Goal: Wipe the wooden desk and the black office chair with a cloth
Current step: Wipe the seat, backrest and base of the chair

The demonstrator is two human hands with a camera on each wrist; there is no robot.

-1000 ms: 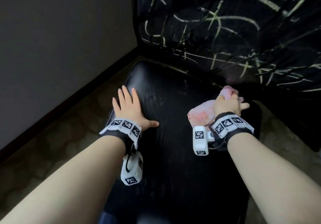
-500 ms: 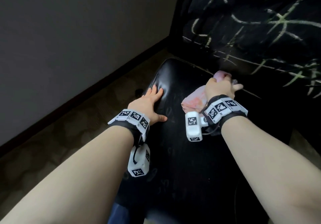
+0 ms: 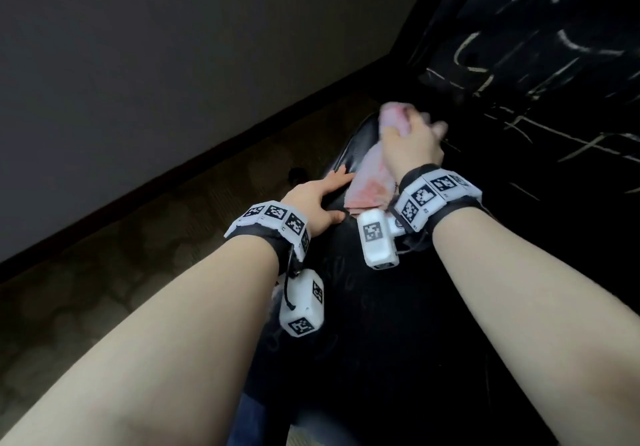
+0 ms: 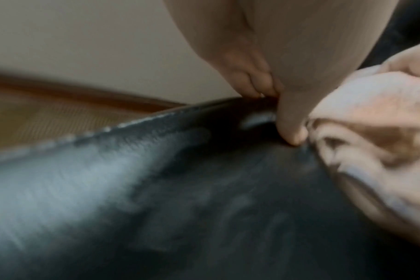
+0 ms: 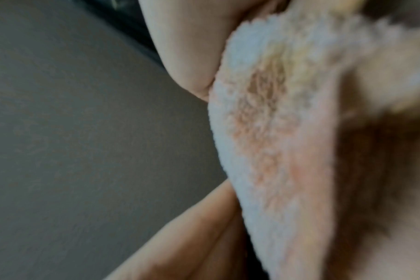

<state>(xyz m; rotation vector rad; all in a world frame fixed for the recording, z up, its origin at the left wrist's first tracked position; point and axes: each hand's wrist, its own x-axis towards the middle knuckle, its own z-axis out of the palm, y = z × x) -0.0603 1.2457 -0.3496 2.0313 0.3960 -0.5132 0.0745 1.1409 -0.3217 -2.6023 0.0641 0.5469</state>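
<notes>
The cloth (image 3: 372,172) is one pink fuzzy rag on the far left part of the black chair seat (image 3: 398,307), and its long way runs from near the wrist up toward the chair back (image 3: 554,65). The right hand (image 3: 412,141) presses down on it with fingers curled round its bunched far end. The left hand (image 3: 311,203) lies just beside it on the seat's left edge, fingers straight over the rim and thumb on top, holding nothing; there are two hands and one chair.
</notes>
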